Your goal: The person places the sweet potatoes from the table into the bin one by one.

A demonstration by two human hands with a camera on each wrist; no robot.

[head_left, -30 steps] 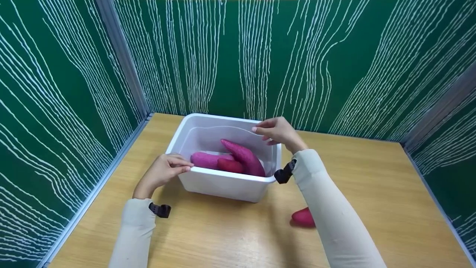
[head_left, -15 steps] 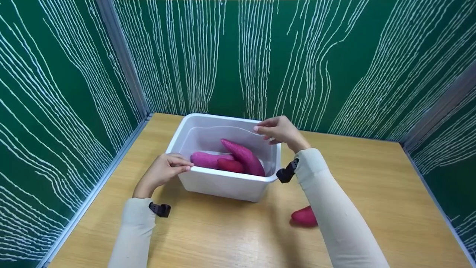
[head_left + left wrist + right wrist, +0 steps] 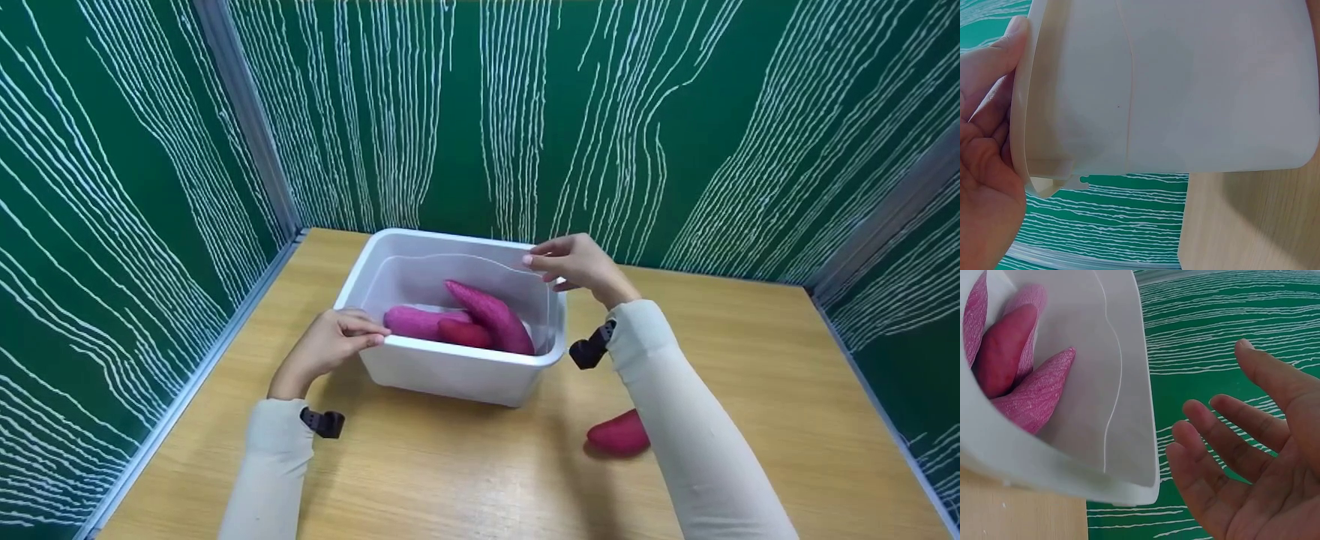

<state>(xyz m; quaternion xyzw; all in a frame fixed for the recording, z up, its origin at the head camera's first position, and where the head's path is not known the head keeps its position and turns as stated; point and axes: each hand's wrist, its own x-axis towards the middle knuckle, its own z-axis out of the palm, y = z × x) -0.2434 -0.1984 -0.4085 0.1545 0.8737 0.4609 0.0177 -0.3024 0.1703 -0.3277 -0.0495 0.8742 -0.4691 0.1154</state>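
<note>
A white plastic bin (image 3: 450,375) stands toward the back left of the table. Pinched between thumb and fingers of my left hand (image 3: 324,349) is its near left rim, and the left wrist view shows those fingers at the rim (image 3: 1021,107). Inside lie several pinkish sweet potatoes: a long pointed one (image 3: 495,319), a pink one (image 3: 414,322) and a smaller red one (image 3: 463,333). My right hand (image 3: 589,266) hovers by the far right corner, holding nothing; in the right wrist view its loosely bent fingers (image 3: 1202,461) are apart from the bin.
Another red sweet potato (image 3: 618,435) lies on the wooden table (image 3: 450,480), partly hidden behind my right sleeve (image 3: 697,435). Green panels (image 3: 461,150) with white wavy lines rise behind the table and at both sides.
My right hand has shifted slightly to the right, away from the bin's far rim, and more of the sweet potato on the table shows. The left hand and bin stay still.
</note>
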